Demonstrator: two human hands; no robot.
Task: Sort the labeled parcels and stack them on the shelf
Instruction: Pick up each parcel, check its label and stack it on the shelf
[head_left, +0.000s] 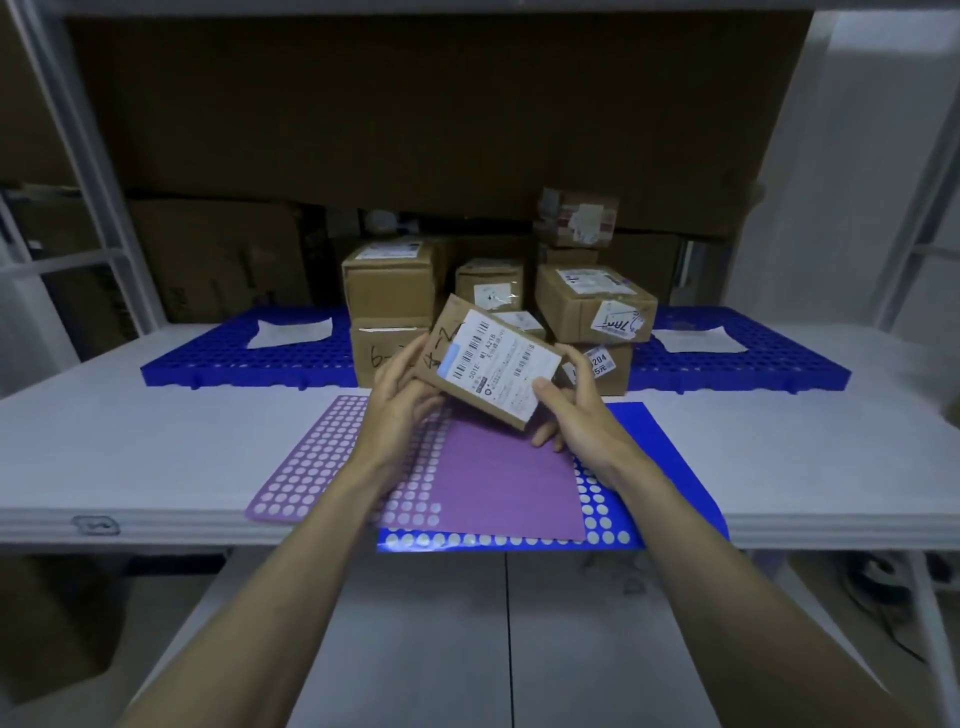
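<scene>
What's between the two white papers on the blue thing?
In the head view, a pile of cardboard parcels sits between the left paper and right paper.

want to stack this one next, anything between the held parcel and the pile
Nothing visible. The parcel, held by the left hand and right hand, hangs just in front of the pile, with open space between.

We see stacked boxes (498, 296) blocking the blue pallet's (234, 358) centre; both its ends lie open
</scene>
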